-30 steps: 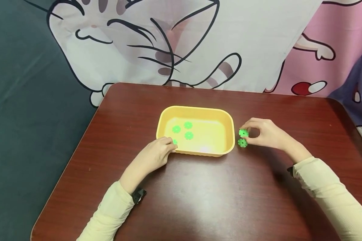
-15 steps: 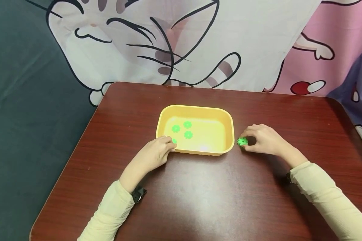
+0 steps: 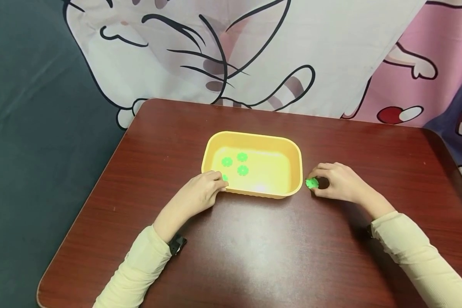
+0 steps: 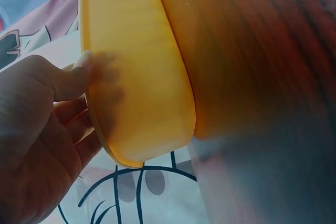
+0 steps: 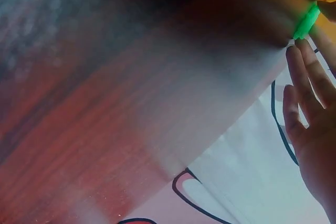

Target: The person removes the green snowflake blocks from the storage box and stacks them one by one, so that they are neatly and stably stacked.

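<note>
A yellow plastic tray point(image 3: 271, 169) lies on the table, with several green snowflake discs point(image 3: 242, 170) on the left part of its floor. My left hand point(image 3: 196, 194) grips the tray's near left rim, thumb outside and fingers over the edge; the left wrist view shows their shadow through the tray wall point(image 4: 147, 93). Just right of the tray, my right hand point(image 3: 340, 182) pinches a green snowflake disc point(image 3: 312, 183) between thumb and fingertips, low at the tabletop. In the right wrist view this green piece point(image 5: 307, 22) is seen edge-on; whether discs are stacked there I cannot tell.
The dark red-brown wooden table point(image 3: 254, 248) reaches past the tray on every side. Behind its far edge hangs a cartoon cat cloth point(image 3: 331, 51). A dark green surface point(image 3: 34, 141) lies to the left.
My right hand has lowered its disc toward me onto the spot of the second disc, which no longer shows separately. My left hand stays on the tray rim. The head view has shifted slightly.
</note>
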`<state>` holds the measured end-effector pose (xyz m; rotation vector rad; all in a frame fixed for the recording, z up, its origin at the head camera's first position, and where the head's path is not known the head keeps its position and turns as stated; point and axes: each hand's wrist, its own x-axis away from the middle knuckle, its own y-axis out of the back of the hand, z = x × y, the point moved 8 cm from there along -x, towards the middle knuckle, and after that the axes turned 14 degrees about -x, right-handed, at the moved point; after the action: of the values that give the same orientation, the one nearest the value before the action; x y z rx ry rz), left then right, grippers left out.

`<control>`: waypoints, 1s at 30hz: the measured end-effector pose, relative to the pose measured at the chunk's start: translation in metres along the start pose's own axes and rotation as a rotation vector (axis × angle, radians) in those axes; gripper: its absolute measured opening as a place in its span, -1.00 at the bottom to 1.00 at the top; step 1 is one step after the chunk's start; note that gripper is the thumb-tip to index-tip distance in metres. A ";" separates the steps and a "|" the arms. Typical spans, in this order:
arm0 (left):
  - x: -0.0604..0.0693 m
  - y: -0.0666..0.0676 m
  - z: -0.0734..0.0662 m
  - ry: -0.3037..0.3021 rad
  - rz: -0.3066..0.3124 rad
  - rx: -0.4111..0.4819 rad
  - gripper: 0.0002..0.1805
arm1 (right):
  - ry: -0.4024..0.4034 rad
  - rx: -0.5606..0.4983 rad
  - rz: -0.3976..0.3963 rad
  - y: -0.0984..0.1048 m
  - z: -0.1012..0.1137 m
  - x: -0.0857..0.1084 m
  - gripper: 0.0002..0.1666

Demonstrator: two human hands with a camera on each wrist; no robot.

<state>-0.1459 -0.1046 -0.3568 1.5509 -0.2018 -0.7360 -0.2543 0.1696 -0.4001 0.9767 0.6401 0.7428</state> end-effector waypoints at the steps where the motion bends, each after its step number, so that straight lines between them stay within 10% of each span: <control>1: 0.000 0.000 0.000 0.001 -0.001 0.001 -0.97 | 0.001 -0.006 0.000 0.000 0.000 -0.001 -0.72; 30: -0.001 -0.001 -0.001 -0.007 -0.008 0.004 -0.95 | -0.080 -0.176 0.011 0.006 -0.010 0.003 -0.52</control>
<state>-0.1464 -0.1037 -0.3576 1.5534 -0.2025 -0.7478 -0.2614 0.1794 -0.3990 0.8445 0.4913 0.7533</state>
